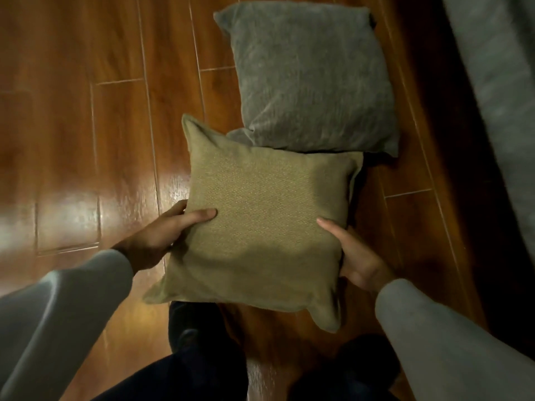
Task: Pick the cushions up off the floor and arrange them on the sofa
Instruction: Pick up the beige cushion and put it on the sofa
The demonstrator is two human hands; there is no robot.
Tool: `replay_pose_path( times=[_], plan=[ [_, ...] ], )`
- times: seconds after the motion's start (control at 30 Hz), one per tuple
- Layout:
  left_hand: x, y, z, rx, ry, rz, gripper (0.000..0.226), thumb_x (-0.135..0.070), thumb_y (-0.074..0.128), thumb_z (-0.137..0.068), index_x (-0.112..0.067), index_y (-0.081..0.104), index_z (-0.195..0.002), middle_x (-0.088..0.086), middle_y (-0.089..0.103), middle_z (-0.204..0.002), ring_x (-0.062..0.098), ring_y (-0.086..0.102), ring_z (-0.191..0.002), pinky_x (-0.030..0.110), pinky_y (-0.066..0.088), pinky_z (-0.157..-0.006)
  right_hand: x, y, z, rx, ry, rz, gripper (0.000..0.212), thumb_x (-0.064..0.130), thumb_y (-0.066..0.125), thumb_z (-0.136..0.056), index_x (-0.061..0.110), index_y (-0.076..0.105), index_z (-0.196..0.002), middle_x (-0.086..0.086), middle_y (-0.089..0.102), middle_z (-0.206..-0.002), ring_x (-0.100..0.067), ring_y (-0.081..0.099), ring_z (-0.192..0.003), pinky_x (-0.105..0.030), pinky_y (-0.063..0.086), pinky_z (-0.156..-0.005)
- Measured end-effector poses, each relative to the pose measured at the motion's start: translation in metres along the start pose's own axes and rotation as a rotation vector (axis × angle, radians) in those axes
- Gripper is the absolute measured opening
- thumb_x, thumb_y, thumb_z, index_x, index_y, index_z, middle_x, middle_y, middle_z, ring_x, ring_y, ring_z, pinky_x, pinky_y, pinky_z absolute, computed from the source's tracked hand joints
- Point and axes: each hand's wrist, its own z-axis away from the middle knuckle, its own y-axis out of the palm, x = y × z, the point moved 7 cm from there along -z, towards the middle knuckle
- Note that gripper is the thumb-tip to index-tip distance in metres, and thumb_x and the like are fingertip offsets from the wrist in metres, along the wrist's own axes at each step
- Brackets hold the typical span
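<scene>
An olive-green cushion (260, 224) is in the middle of the view, gripped on both sides. My left hand (162, 235) clamps its left edge, thumb on top. Its right edge is held by my right hand (357, 256), thumb pressed on the fabric. Whether the cushion is lifted off the floor or still resting on it, I cannot tell. A grey velvety cushion (309, 79) lies flat on the wooden floor just beyond, and the olive cushion overlaps its near edge. The grey sofa (498, 91) runs along the right side of the view.
Glossy brown wooden floor (86, 125) stretches to the left and ahead. My dark-trousered legs (199, 357) stand below the olive cushion. A dark shadowed strip (451, 169) lies between the cushions and the sofa.
</scene>
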Motion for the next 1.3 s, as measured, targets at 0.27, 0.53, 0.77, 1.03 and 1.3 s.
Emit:
replay_pose_path(
  times=[0.27, 0.53, 0.77, 1.03, 1.3],
  plan=[
    [-0.099, -0.001, 0.127, 0.061, 0.074, 0.002, 0.055, -0.044, 0.076, -0.066, -0.036, 0.06, -0.118, -0.019, 0.074, -0.103, -0.001, 0.071, -0.083, 0.028, 0.045, -0.073, 0.051, 0.008, 0.149, -0.051, -0.018, -0.086, 0.102, 0.049, 0.091, -0.065, 0.027, 0.042, -0.152, -0.002, 0.06, -0.144, -0.029, 0.057, -0.131, -0.063, 0.044, -0.109],
    [-0.348, 0.009, 0.285, 0.091, 0.296, -0.164, 0.067, -0.056, 0.08, -0.061, -0.04, 0.058, -0.123, -0.017, 0.068, -0.117, 0.006, 0.065, -0.103, 0.025, 0.045, -0.085, 0.23, -0.01, 0.349, -0.087, -0.185, -0.182, 0.109, 0.058, 0.093, -0.056, 0.032, 0.045, -0.15, 0.001, 0.061, -0.144, -0.03, 0.056, -0.132, -0.069, 0.036, -0.111],
    [-0.522, 0.111, 0.339, 0.231, 0.54, -0.319, 0.065, -0.063, 0.082, -0.056, -0.057, 0.06, -0.117, -0.025, 0.07, -0.116, 0.007, 0.069, -0.103, 0.032, 0.048, -0.087, 0.319, -0.107, 0.46, -0.253, -0.365, -0.358, 0.104, 0.069, 0.091, -0.049, 0.04, 0.049, -0.139, 0.004, 0.061, -0.135, -0.026, 0.058, -0.121, -0.06, 0.048, -0.098],
    [-0.602, 0.302, 0.306, 0.457, 0.527, -0.382, 0.072, -0.033, 0.081, -0.065, -0.047, 0.054, -0.13, -0.005, 0.069, -0.122, 0.021, 0.066, -0.11, 0.035, 0.052, -0.092, 0.334, -0.28, 0.483, -0.616, -0.565, -0.45, 0.134, 0.079, 0.085, -0.039, 0.039, 0.029, -0.155, 0.002, 0.049, -0.15, -0.028, 0.051, -0.13, -0.058, 0.039, -0.113],
    [-0.58, 0.401, 0.245, 0.491, 0.418, -0.822, 0.104, -0.037, 0.08, -0.073, -0.039, 0.015, -0.154, -0.004, 0.012, -0.163, 0.025, 0.016, -0.148, 0.044, 0.021, -0.12, 0.307, -0.36, 0.433, -0.804, -0.342, -0.303, 0.099, 0.047, 0.075, -0.084, 0.026, 0.017, -0.161, -0.005, 0.026, -0.167, -0.034, 0.035, -0.147, -0.048, 0.034, -0.117]
  ],
)
